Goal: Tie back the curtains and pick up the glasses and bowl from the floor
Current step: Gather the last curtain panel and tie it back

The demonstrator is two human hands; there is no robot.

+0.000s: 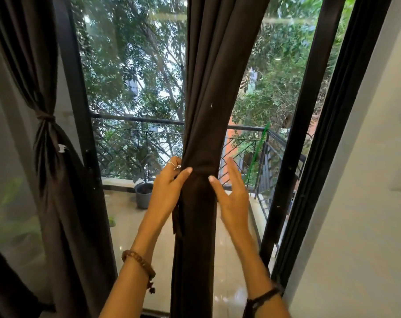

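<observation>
A dark brown curtain (pixel 204 106) hangs down the middle of the glass door, bunched narrow by a matching tie band (pixel 200 172). My left hand (pixel 168 187) grips the curtain's left edge at the band, thumb across the front and fingers curled behind. My right hand (pixel 231 193) hovers just right of the bunch with fingers spread and straight, its thumb tip near the fabric. Loose tie ends (pixel 177 222) dangle below my left hand. A second dark curtain (pixel 45 143) at the left is tied back with a knot. No glasses or bowl are in view.
Black door frames (pixel 318 134) stand at the right and the left. Beyond the glass lie a tiled balcony, a grey plant pot (pixel 144 195) and a black railing (pixel 135 119). A white wall (pixel 364 214) fills the right side.
</observation>
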